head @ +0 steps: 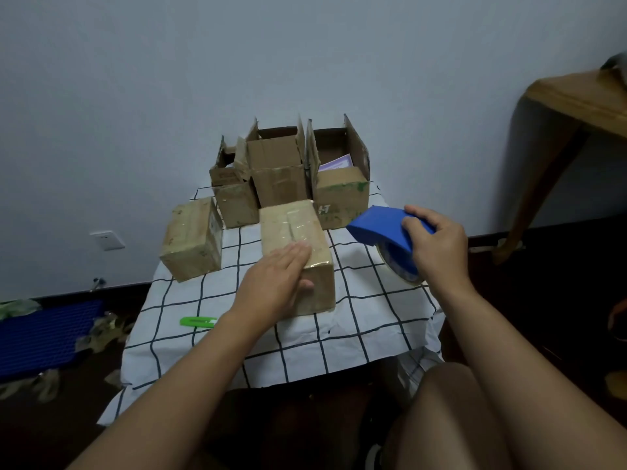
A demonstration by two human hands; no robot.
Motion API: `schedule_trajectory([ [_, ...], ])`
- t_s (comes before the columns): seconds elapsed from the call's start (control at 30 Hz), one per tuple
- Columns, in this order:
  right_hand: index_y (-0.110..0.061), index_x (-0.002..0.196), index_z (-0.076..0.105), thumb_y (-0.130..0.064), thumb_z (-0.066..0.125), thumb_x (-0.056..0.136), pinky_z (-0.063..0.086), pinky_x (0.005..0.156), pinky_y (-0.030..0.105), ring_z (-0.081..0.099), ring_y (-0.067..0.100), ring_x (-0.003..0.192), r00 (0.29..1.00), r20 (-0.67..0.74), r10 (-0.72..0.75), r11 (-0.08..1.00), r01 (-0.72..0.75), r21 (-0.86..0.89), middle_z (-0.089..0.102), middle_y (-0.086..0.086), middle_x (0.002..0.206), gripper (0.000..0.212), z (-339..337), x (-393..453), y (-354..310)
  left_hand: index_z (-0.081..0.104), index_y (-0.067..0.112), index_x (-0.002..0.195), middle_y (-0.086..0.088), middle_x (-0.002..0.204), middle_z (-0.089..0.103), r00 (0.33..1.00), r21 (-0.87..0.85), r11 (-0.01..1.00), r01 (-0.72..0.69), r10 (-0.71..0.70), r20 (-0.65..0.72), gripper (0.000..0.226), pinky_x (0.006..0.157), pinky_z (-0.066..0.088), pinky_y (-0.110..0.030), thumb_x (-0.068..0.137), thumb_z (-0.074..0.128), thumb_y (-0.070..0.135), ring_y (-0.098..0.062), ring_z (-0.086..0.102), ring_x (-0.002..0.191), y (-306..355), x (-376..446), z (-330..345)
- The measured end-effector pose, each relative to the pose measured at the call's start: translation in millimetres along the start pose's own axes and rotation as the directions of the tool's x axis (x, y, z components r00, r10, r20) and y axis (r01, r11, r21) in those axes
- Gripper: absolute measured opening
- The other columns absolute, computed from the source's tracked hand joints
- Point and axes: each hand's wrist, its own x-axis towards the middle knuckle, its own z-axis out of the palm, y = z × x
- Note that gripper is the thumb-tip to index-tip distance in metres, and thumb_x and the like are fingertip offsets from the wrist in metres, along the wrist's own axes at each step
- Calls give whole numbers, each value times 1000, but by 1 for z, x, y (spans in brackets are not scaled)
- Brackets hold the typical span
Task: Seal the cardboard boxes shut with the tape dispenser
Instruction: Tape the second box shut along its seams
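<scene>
Our left hand (pixel 278 276) lies flat, fingers pressed together, steadying the taped brown cardboard box (pixel 298 259) mid-desk, while our right hand (pixel 437 245), fingers curled, grips the blue plastic tape dispenser (pixel 383 228) just right of it, ready for another strip.

Tape dispenser (pixel 383 227): bright blue
Tablecloth (pixel 373 320): white, dark grid lines
Sealed boxes (pixel 295 232): tan cardboard, glossy clear tape
Open box at the far right corner (pixel 342 195): brown, green smudges
Cutter (pixel 196 321): lime green
Wall (pixel 237 62): pale grey-blue
Crate on the floor (pixel 44 337): dark blue mesh
</scene>
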Motion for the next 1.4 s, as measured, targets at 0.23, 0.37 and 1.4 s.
schedule_trajectory([
  [0.23,-27,115,74,-34,61,87,44,67,2,58,-17,93,1000,9,15,995,-16,94,64,-27,101,32,23,-2,-6,31,24,152,-3,159,26,996,11,998,-54,53,78,67,113,25,-40,95,50,53,-25,29,142,-27,-11,-1],
  [0.37,-27,115,74,-37,60,84,43,68,0,57,-20,92,1000,-10,9,994,-8,107,64,-29,99,35,33,-4,-6,36,21,147,0,157,31,983,-7,985,171,-170,72,105,116,21,-40,73,21,93,-19,30,141,-3,-10,3],
  [1.4,-39,99,73,-29,64,89,48,66,7,60,-11,95,998,-42,47,957,-33,288,67,-23,102,16,34,-3,-34,22,23,150,-6,161,20,974,17,978,210,-211,83,73,120,13,-40,88,53,45,-26,16,146,-36,5,4],
])
